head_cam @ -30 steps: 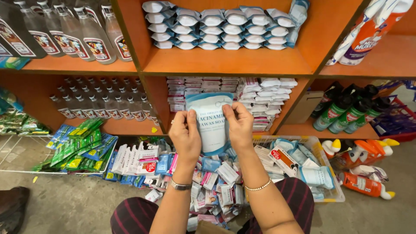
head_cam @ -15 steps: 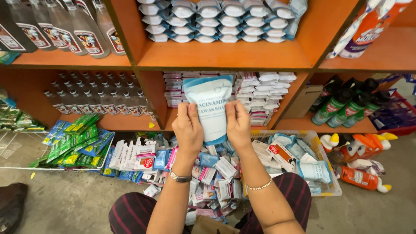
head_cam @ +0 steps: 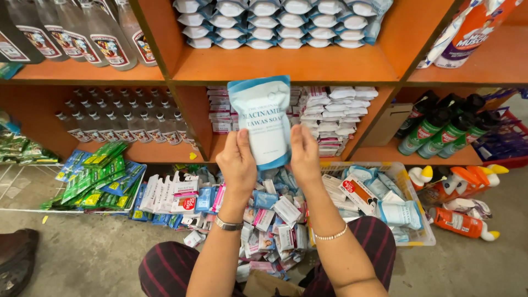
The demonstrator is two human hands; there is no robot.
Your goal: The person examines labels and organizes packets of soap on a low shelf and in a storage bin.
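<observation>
I see both hands raised in front of the orange shelves, holding one thing between them — a pale blue and white soap pouch [head_cam: 261, 121]. The left hand [head_cam: 237, 162] grips its lower left edge, fingers curled around the side with the thumb toward the front. The right hand [head_cam: 305, 154] grips the lower right edge in the same way. The pouch stands upright above the two hands, its bottom end tucked between them and its top reaching up to the edge of the middle shelf board [head_cam: 286, 69]. It hangs in the air, touching nothing but the hands.

There is a watch [head_cam: 227, 224] on the left wrist and a thin beaded bracelet [head_cam: 331, 235] on the right.

Behind the pouch, stacks of small white and pink packets [head_cam: 335, 113] fill the shelf compartment. Above that sits a row of white and blue pouches [head_cam: 280, 22]. To the upper left stand clear glass bottles [head_cam: 77, 36]; to the right, dark green bottles [head_cam: 440, 129].

Below the hands, on the floor, lies a heap of small packets [head_cam: 269, 217] — just beyond my knees. Left of it is a pile of green sachets [head_cam: 99, 170], and to the right a white wire basket [head_cam: 410, 239] holding more pouches. Orange bottles [head_cam: 459, 223] lie on their sides farther right.
</observation>
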